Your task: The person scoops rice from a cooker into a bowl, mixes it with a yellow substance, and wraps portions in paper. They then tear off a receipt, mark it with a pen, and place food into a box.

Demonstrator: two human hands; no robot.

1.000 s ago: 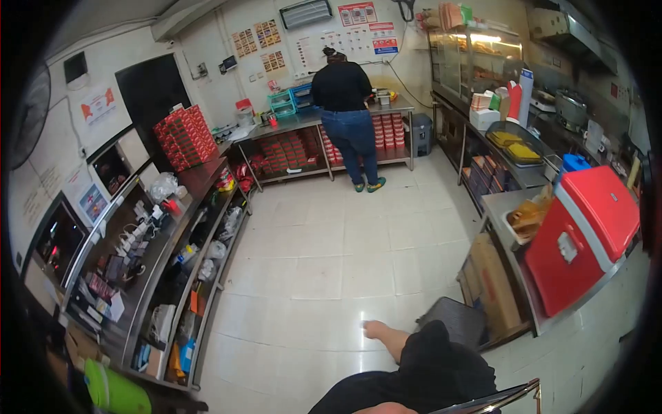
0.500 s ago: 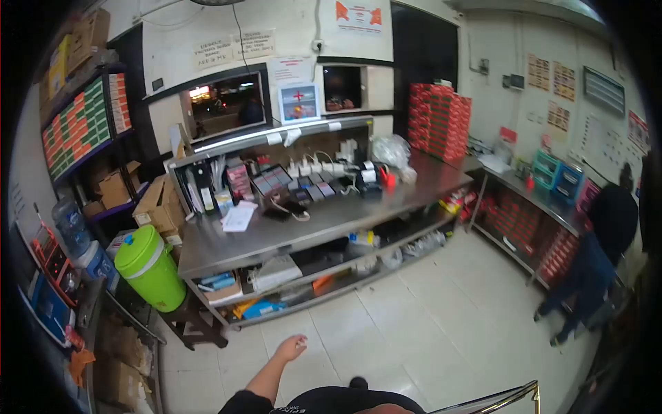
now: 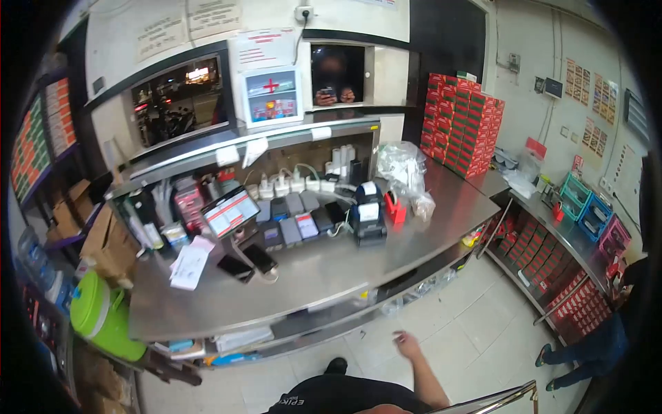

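My right hand [image 3: 407, 344] hangs over the tiled floor at the lower middle, in front of the steel counter [image 3: 303, 303] and apart from it. Its fingers are loosely bent and slightly apart, with nothing visible in them. My left hand is out of view. On the counter, several phones [image 3: 291, 231] lie in rows beside a tablet [image 3: 231, 215] on a stand. Two dark phones, one of them a black phone [image 3: 235, 268], and white papers [image 3: 191, 263] lie nearer the front edge. A black receipt printer [image 3: 370, 224] stands right of the phones.
Red boxes [image 3: 462, 124] are stacked at the counter's far right. A green drink cooler [image 3: 103, 317] stands at the left. At right, a co-worker in blue trousers [image 3: 593, 348] is by a side table [image 3: 545, 228]. Another person's hands [image 3: 334, 95] show at the window.
The view has moved closer to the counter. My left hand, seen low in the middle before, has left the view, and my right hand has come in further right. A person now shows at the window.
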